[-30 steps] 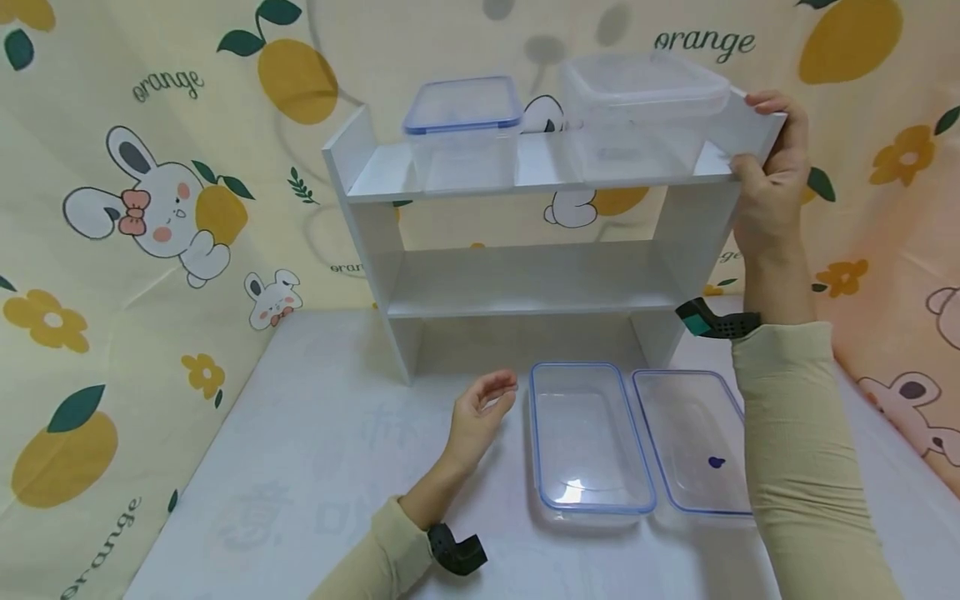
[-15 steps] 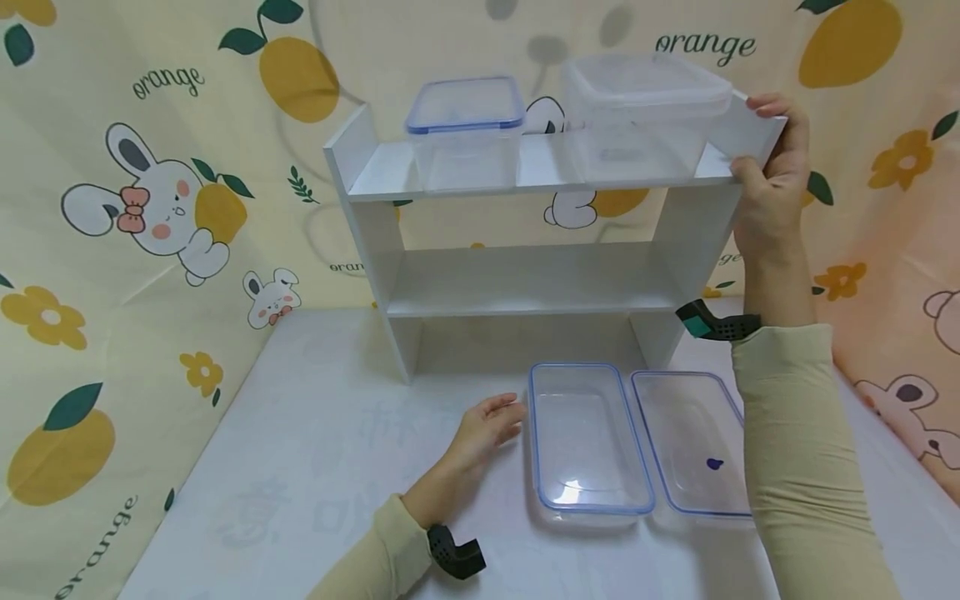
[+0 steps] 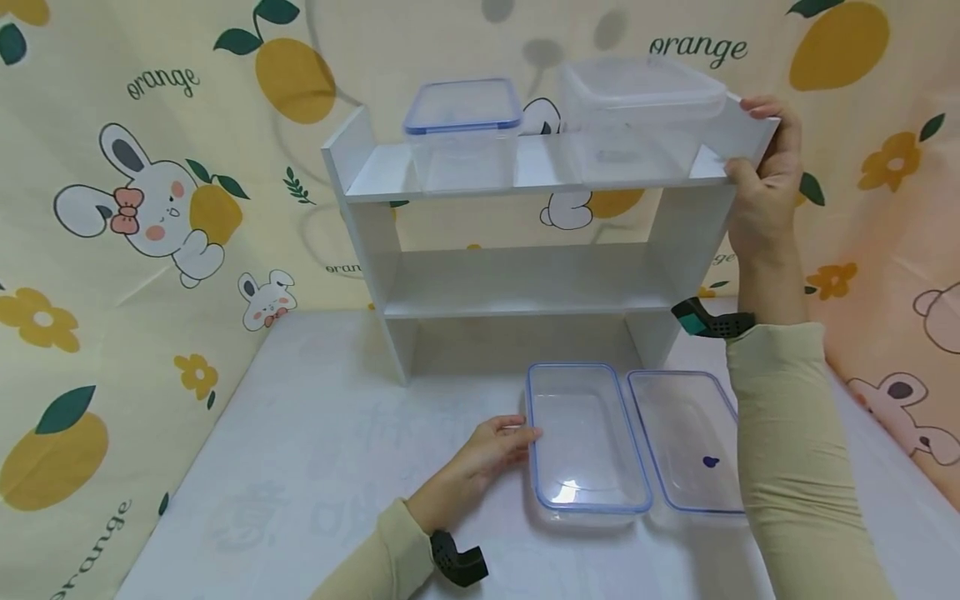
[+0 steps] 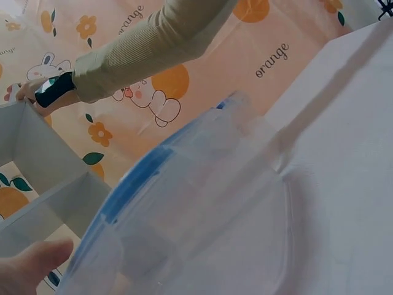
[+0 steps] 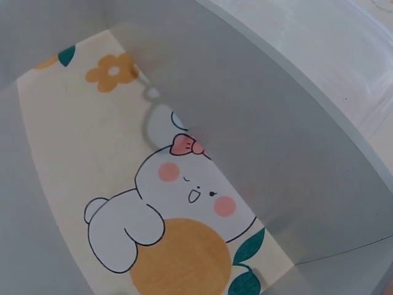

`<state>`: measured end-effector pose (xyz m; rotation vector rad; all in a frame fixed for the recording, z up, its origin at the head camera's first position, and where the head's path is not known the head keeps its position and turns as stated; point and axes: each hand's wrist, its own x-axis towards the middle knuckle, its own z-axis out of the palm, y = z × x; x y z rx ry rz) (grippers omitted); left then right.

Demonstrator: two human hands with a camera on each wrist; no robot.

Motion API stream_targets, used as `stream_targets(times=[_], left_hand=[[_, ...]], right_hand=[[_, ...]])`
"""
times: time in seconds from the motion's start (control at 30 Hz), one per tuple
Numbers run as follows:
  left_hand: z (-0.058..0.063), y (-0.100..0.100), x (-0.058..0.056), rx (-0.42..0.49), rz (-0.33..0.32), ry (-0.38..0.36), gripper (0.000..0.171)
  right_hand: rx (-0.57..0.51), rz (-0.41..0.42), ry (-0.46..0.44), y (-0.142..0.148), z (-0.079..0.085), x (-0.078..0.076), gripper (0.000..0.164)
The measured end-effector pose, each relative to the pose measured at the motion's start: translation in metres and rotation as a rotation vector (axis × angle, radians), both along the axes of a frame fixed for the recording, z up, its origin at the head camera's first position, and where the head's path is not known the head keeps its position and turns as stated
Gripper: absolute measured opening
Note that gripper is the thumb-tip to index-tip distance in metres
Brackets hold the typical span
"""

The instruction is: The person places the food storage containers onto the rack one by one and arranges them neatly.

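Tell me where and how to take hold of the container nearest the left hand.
Probably by the long left wall, with the left hand coming from the left: the container lies flat, that side faces the hand, and a second container sits close on its right.

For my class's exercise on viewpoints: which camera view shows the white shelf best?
The head view: the white shelf shows nearly whole there, the right hand gripping one upper end. The left wrist view catches only part of it, at the left edge; the right wrist view shows just close-up, cropped panels.
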<state>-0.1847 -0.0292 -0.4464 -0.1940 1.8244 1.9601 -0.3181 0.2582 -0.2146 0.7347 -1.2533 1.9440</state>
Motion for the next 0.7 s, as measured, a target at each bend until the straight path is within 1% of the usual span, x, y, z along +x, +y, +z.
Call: stream_targets(times=[0.13, 0.37, 0.47, 0.57, 0.6, 0.7], left_hand=[[0.0009, -0.0002, 0.0015, -0.025, -0.040, -0.010, 0.052], [0.0016, -0.0038, 0.0033, -0.030, -0.111, 0.001, 0.048], [0.0039, -0.0052, 0.0031, -0.055, -0.155, 0.011, 0.047], [0.0055, -0.0055, 0.0039, -0.088, -0.187, 0.021, 0.047], [0.0058, -0.0056, 0.0042, -0.101, -0.193, 0.021, 0.046], [0.0043, -0.0059, 0.0045, -0.090, -0.198, 0.014, 0.040]], right_hand=[[-0.025, 0.010, -0.022, 0.0003, 0.0014, 0.0009, 0.051], [0.001, 0.001, -0.015, -0.0001, 0.0013, 0.0013, 0.052], [-0.029, 0.018, -0.041, 0.0002, 0.0021, 0.0021, 0.052], [-0.034, 0.020, -0.032, 0.0004, 0.0020, 0.0021, 0.052], [-0.039, 0.025, -0.032, 0.0001, 0.0022, 0.0023, 0.051], [-0.030, 0.027, -0.023, -0.0010, 0.0022, 0.0024, 0.051]])
